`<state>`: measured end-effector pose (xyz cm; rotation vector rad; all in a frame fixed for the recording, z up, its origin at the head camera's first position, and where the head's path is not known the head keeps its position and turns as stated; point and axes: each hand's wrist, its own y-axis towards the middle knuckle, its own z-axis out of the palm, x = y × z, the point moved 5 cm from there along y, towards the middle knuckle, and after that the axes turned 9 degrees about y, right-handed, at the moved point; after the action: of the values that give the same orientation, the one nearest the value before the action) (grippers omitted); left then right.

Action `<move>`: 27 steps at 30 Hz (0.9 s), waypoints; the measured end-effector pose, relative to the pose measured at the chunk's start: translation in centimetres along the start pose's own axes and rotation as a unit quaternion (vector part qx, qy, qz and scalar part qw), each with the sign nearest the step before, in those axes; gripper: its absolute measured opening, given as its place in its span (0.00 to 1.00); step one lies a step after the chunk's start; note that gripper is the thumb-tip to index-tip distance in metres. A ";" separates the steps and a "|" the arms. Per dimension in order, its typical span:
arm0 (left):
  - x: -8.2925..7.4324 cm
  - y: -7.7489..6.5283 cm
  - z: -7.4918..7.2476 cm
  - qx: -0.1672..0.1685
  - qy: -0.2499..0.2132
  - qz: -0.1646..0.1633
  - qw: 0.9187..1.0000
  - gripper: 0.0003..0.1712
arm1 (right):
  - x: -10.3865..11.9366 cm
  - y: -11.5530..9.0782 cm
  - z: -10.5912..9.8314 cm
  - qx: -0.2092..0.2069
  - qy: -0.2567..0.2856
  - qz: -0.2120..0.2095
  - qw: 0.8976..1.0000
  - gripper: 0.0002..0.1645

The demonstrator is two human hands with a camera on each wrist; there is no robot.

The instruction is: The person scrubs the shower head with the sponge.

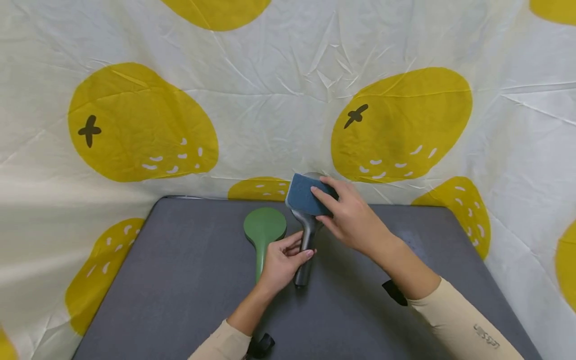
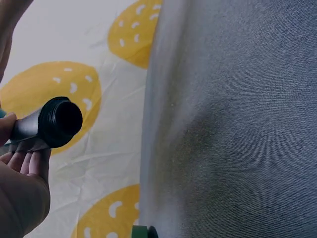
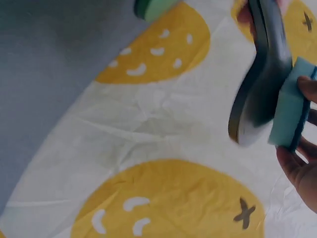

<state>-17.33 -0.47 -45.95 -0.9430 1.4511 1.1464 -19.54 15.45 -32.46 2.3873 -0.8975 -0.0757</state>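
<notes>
My left hand (image 1: pixel 282 262) grips the handle of a dark grey shower head (image 1: pixel 306 239), fingers behind it and thumb across the front. In the left wrist view the threaded open end of the shower head (image 2: pixel 60 122) faces the camera. A blue sponge (image 1: pixel 306 196) is pinched in my right hand (image 1: pixel 353 215), between the thumb and fingers. It lies over the head of the shower head and hides much of it. The right wrist view shows the sponge's (image 3: pixel 289 109) light side against the back of the shower head (image 3: pixel 262 84).
A green shower head (image 1: pixel 264 225) lies on the grey table (image 1: pixel 189 280), left of the grey one, its handle partly behind my left hand. Behind the table hangs a white cloth (image 1: pixel 274 125) printed with yellow fruit shapes.
</notes>
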 end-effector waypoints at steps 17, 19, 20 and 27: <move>0.3 -0.4 0.0 0.026 -0.008 0.038 0.999 0.33 | -3.6 2.4 -2.5 -0.006 0.034 0.069 0.997 0.37; 0.3 -0.4 0.0 0.029 -0.010 0.037 0.999 0.33 | -3.0 1.9 -2.2 -0.014 0.023 0.047 0.999 0.38; 0.2 -0.4 0.0 0.029 -0.010 0.037 0.999 0.34 | -2.6 1.6 -1.9 -0.016 0.016 0.033 0.999 0.38; 0.4 -0.3 -0.3 0.013 0.003 0.040 0.999 0.31 | 0.7 -1.2 0.7 -0.001 -0.032 -0.026 0.999 0.40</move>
<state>-17.21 -0.79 -46.39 -0.8785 1.5167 1.1820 -18.48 15.38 -33.60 2.4173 -0.8645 -0.1733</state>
